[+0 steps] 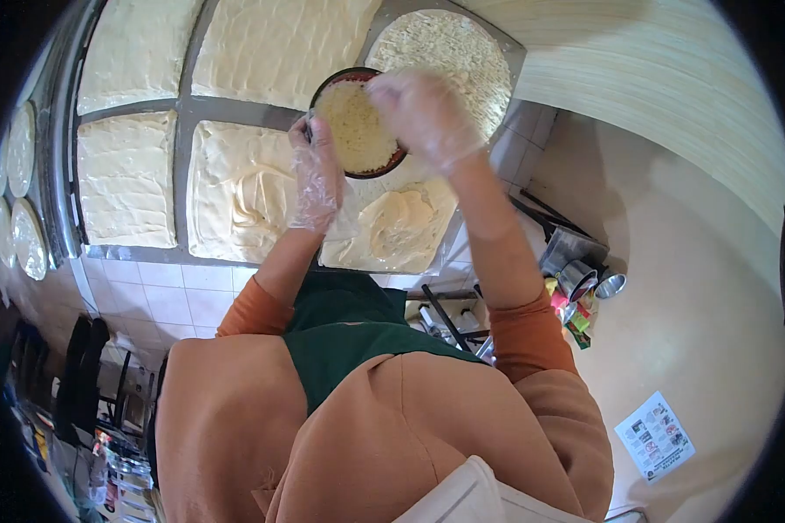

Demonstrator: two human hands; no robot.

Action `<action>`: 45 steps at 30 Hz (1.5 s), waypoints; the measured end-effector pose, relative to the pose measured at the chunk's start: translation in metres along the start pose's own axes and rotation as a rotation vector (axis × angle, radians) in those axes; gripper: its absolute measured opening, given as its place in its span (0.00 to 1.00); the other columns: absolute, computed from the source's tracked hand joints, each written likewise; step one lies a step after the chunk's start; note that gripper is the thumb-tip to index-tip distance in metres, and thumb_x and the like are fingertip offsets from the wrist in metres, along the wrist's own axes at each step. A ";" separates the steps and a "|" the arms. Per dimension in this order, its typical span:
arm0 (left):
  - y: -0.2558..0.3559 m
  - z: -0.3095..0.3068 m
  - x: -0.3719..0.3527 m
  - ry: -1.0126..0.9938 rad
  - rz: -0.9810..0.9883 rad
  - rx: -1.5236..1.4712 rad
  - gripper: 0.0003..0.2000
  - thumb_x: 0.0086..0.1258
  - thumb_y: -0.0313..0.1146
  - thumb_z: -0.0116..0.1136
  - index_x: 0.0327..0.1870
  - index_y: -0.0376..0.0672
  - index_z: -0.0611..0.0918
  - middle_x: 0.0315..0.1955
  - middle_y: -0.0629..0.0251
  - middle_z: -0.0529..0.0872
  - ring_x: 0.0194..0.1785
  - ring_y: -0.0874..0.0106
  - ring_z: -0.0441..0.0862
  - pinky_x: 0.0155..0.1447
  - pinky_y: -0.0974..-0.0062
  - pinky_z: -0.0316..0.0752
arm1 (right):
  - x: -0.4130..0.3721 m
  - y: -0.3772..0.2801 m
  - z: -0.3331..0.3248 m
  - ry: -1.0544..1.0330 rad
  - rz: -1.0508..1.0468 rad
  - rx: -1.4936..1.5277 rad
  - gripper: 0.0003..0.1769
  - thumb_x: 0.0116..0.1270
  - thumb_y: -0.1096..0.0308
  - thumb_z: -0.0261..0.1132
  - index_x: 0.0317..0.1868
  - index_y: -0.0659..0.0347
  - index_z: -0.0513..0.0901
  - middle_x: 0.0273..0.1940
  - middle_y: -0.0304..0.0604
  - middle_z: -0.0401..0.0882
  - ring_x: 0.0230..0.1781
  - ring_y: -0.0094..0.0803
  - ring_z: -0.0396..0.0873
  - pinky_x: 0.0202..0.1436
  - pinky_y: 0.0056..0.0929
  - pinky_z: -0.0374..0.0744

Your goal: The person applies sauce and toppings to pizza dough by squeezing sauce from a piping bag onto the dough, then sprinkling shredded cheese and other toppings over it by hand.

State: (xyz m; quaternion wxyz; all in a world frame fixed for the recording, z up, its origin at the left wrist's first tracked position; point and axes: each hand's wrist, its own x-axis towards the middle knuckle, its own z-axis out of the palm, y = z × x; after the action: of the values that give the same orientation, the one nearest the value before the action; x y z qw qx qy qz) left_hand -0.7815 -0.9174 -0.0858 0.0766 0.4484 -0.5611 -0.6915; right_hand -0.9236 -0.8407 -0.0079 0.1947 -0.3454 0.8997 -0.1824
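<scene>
A round dark cake tin point(358, 126) holds a pale, crumbly layer, with a reddish band showing around the inside edge. My gloved left hand point(316, 174) grips the tin's left side, thumb up against the rim. Over the tin's upper right edge is my gloved right hand point(427, 113); motion smears its fingers, so I cannot make out whether they hold anything. Behind it lies a round pale base covered in crumbs point(449, 61). Cream-topped sheets lie close by, one with swirled cream point(244, 192) left of my left hand and another point(392, 227) below the tin.
More cream-covered sheets point(131, 179) lie on the grey metal table point(183, 157). Round pale discs point(28, 240) are at the far left. Metal containers point(576, 279) stand low on the right, beside a tan wall with a printed sheet point(656, 436).
</scene>
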 end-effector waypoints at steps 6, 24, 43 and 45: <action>-0.001 0.022 -0.010 -0.055 0.039 -0.005 0.27 0.78 0.47 0.44 0.60 0.27 0.64 0.49 0.48 0.76 0.52 0.64 0.74 0.58 0.69 0.69 | -0.053 -0.004 0.041 0.086 -0.151 0.064 0.13 0.62 0.67 0.64 0.44 0.67 0.80 0.39 0.55 0.82 0.42 0.45 0.81 0.45 0.40 0.79; 0.003 -0.018 -0.015 0.031 -0.005 0.118 0.32 0.77 0.57 0.37 0.61 0.29 0.65 0.50 0.46 0.76 0.54 0.59 0.75 0.60 0.66 0.67 | 0.039 0.142 0.007 0.276 0.555 0.002 0.12 0.62 0.64 0.62 0.43 0.55 0.87 0.41 0.47 0.86 0.41 0.37 0.84 0.46 0.33 0.79; 0.006 -0.037 -0.018 0.045 -0.013 0.096 0.33 0.77 0.57 0.36 0.62 0.30 0.65 0.52 0.47 0.76 0.56 0.60 0.74 0.62 0.66 0.66 | -0.033 0.096 0.075 0.161 0.440 -0.103 0.11 0.60 0.63 0.61 0.37 0.58 0.86 0.32 0.55 0.83 0.34 0.50 0.82 0.41 0.42 0.78; 0.002 -0.035 -0.017 0.057 -0.022 0.069 0.33 0.77 0.57 0.36 0.62 0.30 0.65 0.53 0.47 0.76 0.57 0.60 0.73 0.62 0.66 0.65 | -0.049 0.092 0.077 0.156 0.437 -0.139 0.10 0.61 0.64 0.61 0.37 0.57 0.86 0.32 0.54 0.83 0.35 0.50 0.82 0.42 0.42 0.78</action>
State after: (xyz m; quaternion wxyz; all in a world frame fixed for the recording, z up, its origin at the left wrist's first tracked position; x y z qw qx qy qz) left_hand -0.7472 -0.9324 -0.0739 0.0692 0.4765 -0.5772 -0.6596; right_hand -0.9043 -0.7572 -0.1053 0.1352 -0.1399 0.9758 -0.0996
